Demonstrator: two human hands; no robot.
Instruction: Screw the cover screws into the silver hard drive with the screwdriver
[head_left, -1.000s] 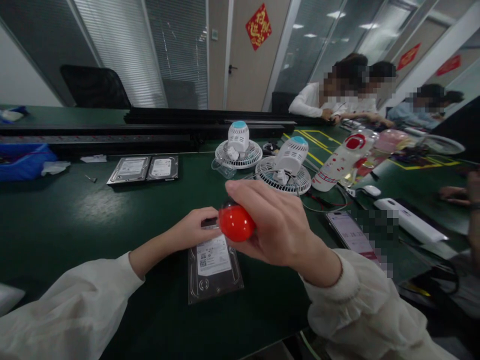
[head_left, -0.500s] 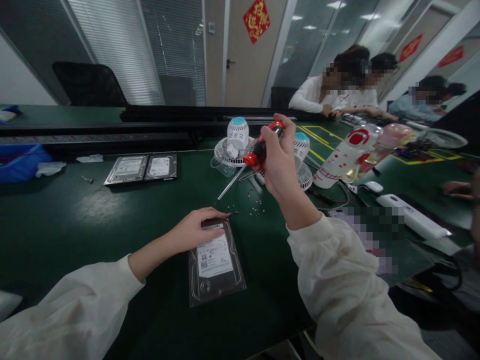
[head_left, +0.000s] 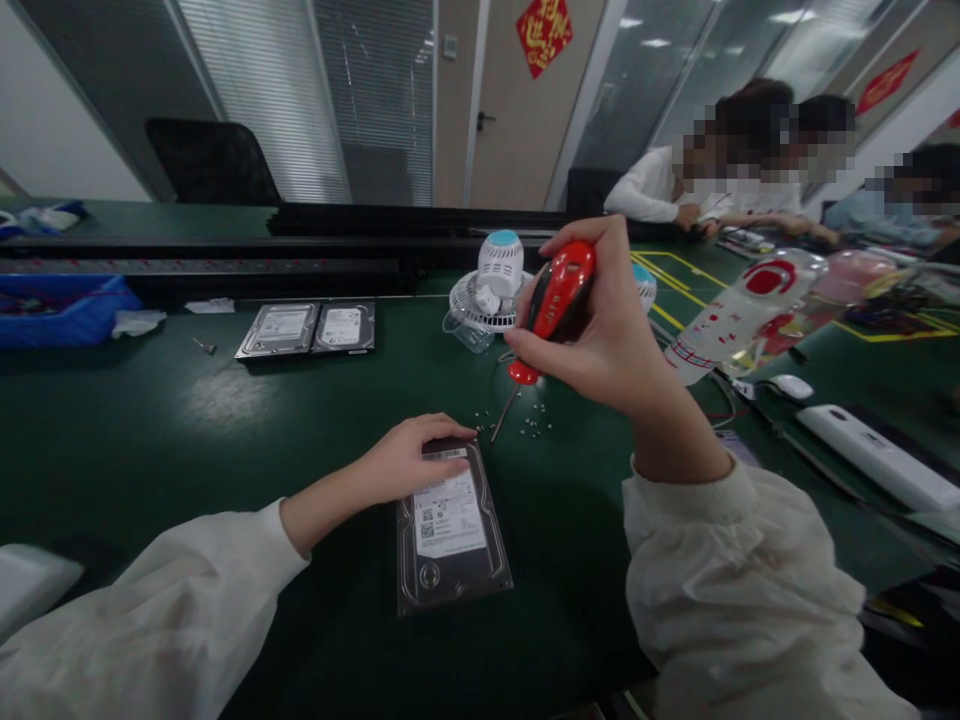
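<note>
A hard drive (head_left: 454,540) with a white label lies flat on the green table, its long side running away from me. My left hand (head_left: 409,460) grips its far end, thumb across the label and fingers at the far edge. In my right hand (head_left: 619,345) is a screwdriver (head_left: 566,290) with a red and black handle, held tilted with its shaft down. Its tip is near the drive's far right corner; whether it touches anything I cannot tell. Several tiny screws (head_left: 534,420) are scattered just beyond that corner.
Two more hard drives (head_left: 343,328) lie at the back left, near a blue bin (head_left: 67,315). White fans (head_left: 500,265) stand behind the screws. To the right are a bottle (head_left: 742,310), a white power strip (head_left: 881,455) and cables. People sit at the far right.
My right hand has turned the screwdriver steeper and brought its tip rightward and nearer, from beyond the drive's far left to its far right corner. My left hand stays on the drive. The view shifted slightly.
</note>
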